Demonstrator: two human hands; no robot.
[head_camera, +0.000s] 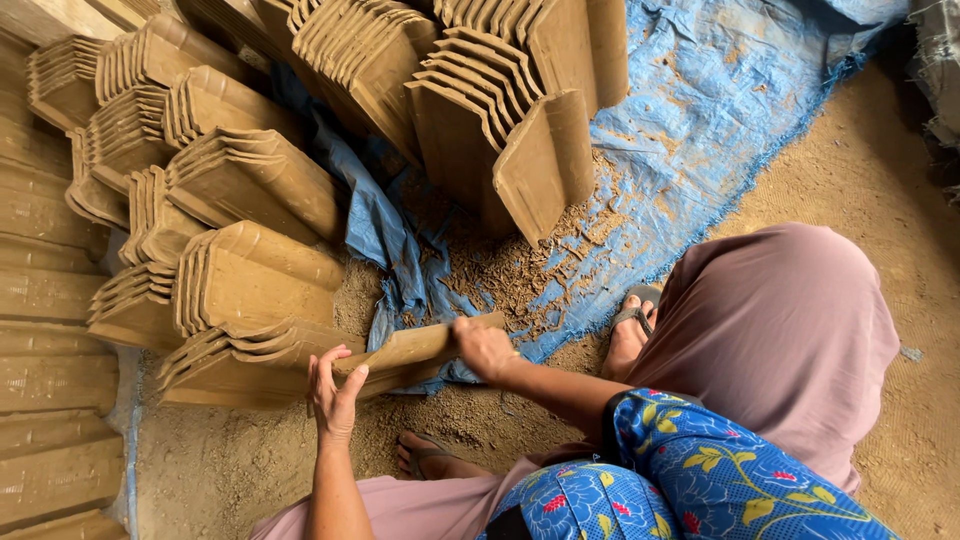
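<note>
A brown unfired clay roof tile (410, 350) lies across in front of me, just above the dirt floor. My left hand (335, 388) is at its left end, palm against the end with fingers spread upward. My right hand (483, 347) grips the tile's upper edge near its right end. Directly behind the tile is a low stack of like tiles (240, 365).
Stacks of clay tiles (250, 180) stand on edge at the left and back, more at the top (500, 110). A blue tarp (700, 110) strewn with clay scraps (510, 265) covers the ground. My feet in sandals (630, 325) rest on the dirt floor (880, 180).
</note>
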